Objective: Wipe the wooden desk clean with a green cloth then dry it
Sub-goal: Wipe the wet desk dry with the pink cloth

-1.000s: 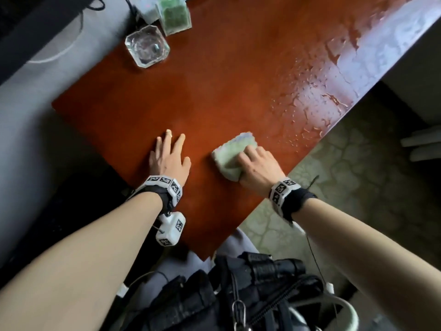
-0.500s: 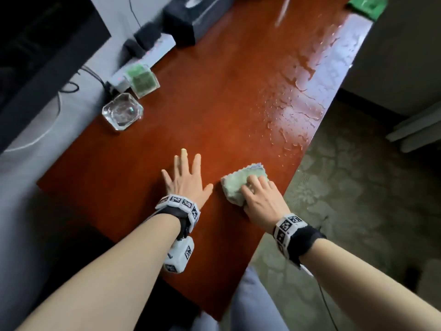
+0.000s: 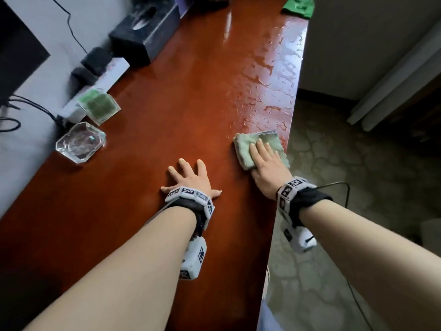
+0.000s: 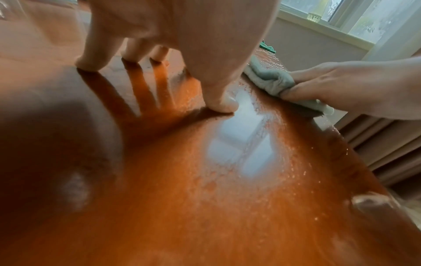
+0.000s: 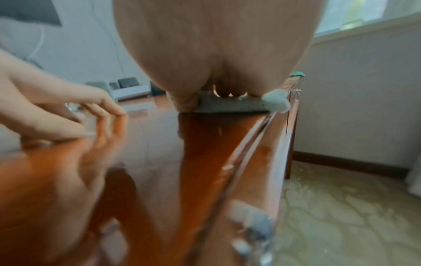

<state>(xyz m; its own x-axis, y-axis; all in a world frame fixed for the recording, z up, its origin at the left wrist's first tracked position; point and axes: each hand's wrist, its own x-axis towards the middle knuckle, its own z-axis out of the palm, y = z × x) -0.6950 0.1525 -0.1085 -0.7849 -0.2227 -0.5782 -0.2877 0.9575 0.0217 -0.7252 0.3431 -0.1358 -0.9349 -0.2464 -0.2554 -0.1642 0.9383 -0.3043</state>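
A folded pale green cloth (image 3: 245, 149) lies on the glossy red-brown wooden desk (image 3: 179, 103), right at its right edge. My right hand (image 3: 265, 158) presses flat on top of it with straight fingers; the cloth (image 4: 271, 79) bunches in front of them, and the right wrist view shows only its near edge (image 5: 227, 106) under the palm. Just ahead of the cloth, water streaks and droplets (image 3: 274, 87) cover the desk's right side. My left hand (image 3: 191, 177) rests flat on the desk with its fingers spread, a hand's width left of the cloth.
Along the desk's left side stand a glass ashtray (image 3: 80, 142), a clear square with green filling (image 3: 100, 106), a white power strip (image 3: 105, 70) and a dark tissue box (image 3: 145, 32). A dark green cloth (image 3: 298, 7) lies at the far end. Right of the edge is floor.
My right hand has slid the cloth forward along the desk's right edge toward the wet patch, its fingers now flatter. The left hand stays planted; the view has lifted to show more desk.
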